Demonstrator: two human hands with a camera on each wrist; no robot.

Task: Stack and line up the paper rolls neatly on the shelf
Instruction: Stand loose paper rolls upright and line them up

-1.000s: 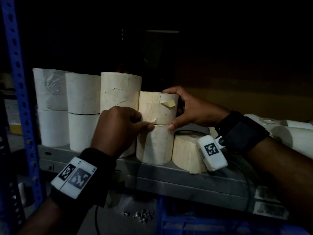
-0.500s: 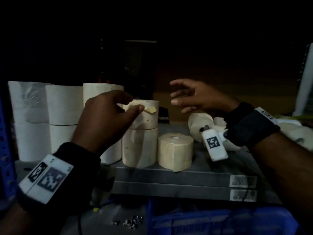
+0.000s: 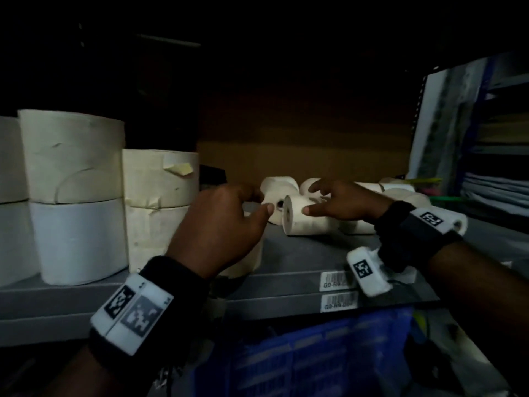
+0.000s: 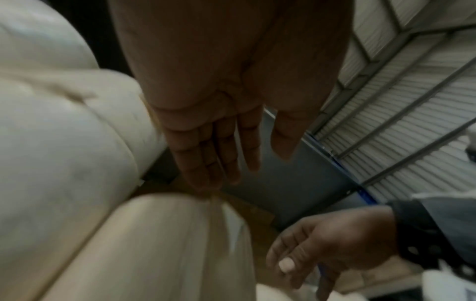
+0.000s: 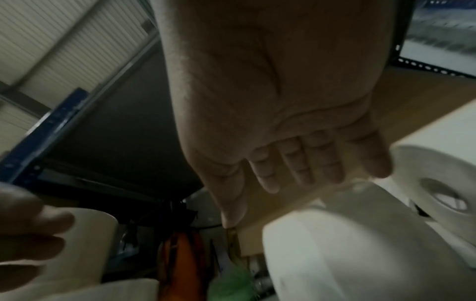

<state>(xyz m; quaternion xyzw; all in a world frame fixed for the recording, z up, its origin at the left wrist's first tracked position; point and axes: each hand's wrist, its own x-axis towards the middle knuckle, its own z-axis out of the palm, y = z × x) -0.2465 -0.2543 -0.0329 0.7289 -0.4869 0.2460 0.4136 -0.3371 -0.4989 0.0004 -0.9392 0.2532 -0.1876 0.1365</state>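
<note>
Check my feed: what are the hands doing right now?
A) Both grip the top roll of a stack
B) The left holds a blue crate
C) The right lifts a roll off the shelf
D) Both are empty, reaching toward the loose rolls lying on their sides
D: the left hand and right hand hold nothing, fingers extended toward the loose rolls lying on the shelf.
</note>
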